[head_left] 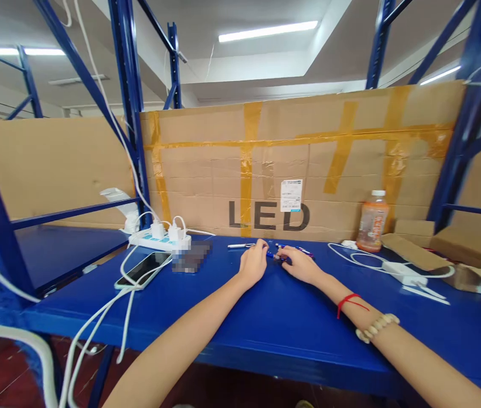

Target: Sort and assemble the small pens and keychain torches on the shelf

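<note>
Both my arms reach across a blue shelf surface (274, 317) toward a taped cardboard wall marked LED. My left hand (254, 262) rests on the surface with fingers curled, its fingertips touching a small blue pen-like part (271, 254). My right hand (300, 264) lies just to the right, fingers closed in a pinch on the other end of the same small blue piece. A few pens (242, 245) lie on the surface just beyond my hands. My right wrist carries a red string and a bead bracelet.
A white power strip (159, 240) with chargers and a phone (143, 269) on a cable lie at the left. An orange drink bottle (373, 222), white cables (387, 265) and torn cardboard pieces (448, 255) sit at the right. Blue rack posts stand on both sides.
</note>
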A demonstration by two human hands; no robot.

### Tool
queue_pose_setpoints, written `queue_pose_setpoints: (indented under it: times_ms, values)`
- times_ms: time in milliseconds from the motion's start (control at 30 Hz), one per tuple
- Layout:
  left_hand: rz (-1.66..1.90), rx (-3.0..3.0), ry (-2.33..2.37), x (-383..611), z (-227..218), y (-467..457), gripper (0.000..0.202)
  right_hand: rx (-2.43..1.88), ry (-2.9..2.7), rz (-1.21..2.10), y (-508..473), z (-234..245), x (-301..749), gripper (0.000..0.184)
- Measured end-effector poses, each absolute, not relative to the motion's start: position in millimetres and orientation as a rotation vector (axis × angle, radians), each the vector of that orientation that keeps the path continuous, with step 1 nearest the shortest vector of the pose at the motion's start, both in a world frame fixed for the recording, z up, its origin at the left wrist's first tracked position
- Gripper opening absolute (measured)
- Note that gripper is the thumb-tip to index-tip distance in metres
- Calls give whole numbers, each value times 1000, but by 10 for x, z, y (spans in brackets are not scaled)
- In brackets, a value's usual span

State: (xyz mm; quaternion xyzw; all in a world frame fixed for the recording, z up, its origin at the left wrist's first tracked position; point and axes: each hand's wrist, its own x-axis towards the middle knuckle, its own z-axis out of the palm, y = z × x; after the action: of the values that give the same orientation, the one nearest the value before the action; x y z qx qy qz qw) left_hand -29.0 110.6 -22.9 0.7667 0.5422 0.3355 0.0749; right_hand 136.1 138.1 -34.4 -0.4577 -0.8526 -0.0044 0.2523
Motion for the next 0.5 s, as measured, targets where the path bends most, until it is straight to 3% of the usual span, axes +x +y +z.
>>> queue_pose_setpoints:
  times_ms: [133, 500]
  values:
    - [945, 2304, 1629, -264, -223, 1088, 31, -1087, -2354, 23, 1441, -412, 1353, 19]
    - [891, 2259, 1603, -211, -204, 1014, 33, -1165, -2315, 336, 1442, -449, 1303, 46]
